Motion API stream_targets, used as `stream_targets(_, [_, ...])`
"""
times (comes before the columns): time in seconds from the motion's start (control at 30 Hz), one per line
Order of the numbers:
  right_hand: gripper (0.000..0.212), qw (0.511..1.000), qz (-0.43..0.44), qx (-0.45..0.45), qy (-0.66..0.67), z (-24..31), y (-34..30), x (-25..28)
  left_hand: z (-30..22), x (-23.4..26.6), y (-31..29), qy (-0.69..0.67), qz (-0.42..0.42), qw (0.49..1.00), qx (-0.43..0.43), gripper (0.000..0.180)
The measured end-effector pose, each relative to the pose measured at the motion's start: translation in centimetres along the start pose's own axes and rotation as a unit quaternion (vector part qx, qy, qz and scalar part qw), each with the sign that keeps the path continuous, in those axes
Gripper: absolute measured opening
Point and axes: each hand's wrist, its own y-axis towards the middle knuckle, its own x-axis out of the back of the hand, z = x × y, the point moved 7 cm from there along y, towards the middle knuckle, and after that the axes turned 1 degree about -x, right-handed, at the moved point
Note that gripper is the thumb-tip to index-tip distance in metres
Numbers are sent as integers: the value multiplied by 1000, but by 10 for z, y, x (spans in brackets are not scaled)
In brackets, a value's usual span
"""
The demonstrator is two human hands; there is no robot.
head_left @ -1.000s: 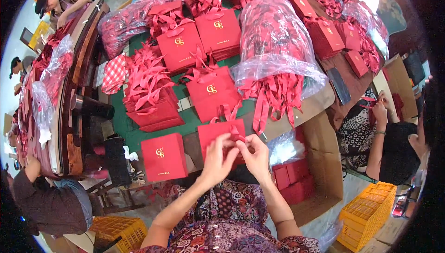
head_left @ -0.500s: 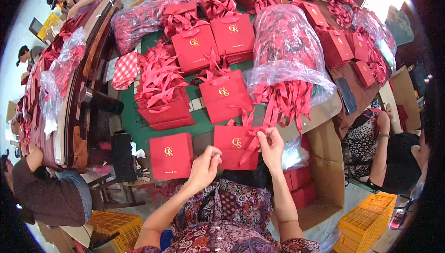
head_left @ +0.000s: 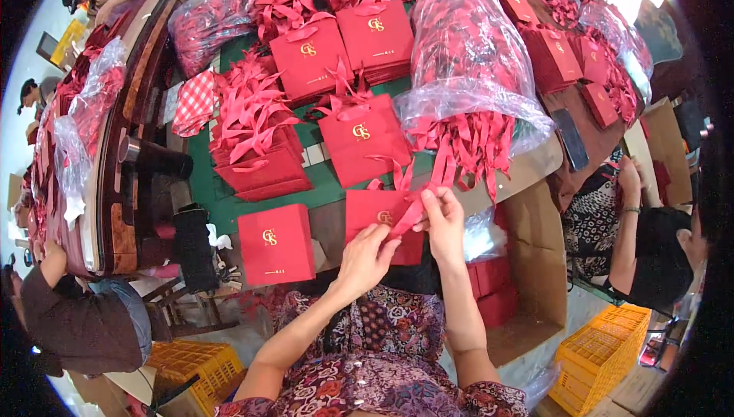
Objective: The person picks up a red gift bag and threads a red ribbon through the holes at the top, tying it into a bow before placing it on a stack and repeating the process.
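Observation:
A small red paper bag [head_left: 362,209] with a gold emblem lies in front of me at the table edge. Above its right side, my right hand [head_left: 443,226] pinches a red ribbon [head_left: 411,210]. My left hand [head_left: 368,262] is across the lower part of the bag, fingers closed at the ribbon's lower end and covering part of the emblem. Just left lies a stack of red bags [head_left: 277,245] without visible ribbons. Beyond the bag in hand rests a pile of ribboned bags [head_left: 365,138].
A clear plastic sack of red ribbons [head_left: 474,58] spills toward me. More ribboned bags [head_left: 264,161] stand on the green mat [head_left: 210,199]. A phone [head_left: 569,139] lies at right, above an open cardboard box [head_left: 535,264]. Yellow crates [head_left: 604,348] and seated people flank me.
My left hand has moved right and up from the bag's left edge to the ribbon. My right hand keeps its pinch on the ribbon. The whole view has shifted slightly.

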Motion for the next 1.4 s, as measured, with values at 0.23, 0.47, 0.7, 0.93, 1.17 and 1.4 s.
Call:
stream_targets(0.23, [10, 998, -7, 21, -66, -8, -2, 18, 11, 28, -8, 36, -45, 997, -59, 19])
stream_targets(0.47, [28, 884, -106, 254, -378, 48, -46, -7, 19, 44, 3, 86, -43, 994, -47, 26])
stream_targets(0.7, [21, 798, 149, 310, -495, 24, -46, -71, 12, 48, 12, 55, -24, 997, -56, 33])
stream_targets(0.93, [14, 839, 98, 254, -472, 9, -40, -58, 14, 56, 26, 33, -9, 997, -64, 33])
stream_targets(1.17, [14, 869, 21, 259, -422, 4, -35, -50, 28, 54, 44, 108, -22, 990, -92, 40])
stream_targets(1.4, [14, 868, -34, 256, -423, 1, -31, -46, 20, 52, 40, 114, -40, 989, -79, 36])
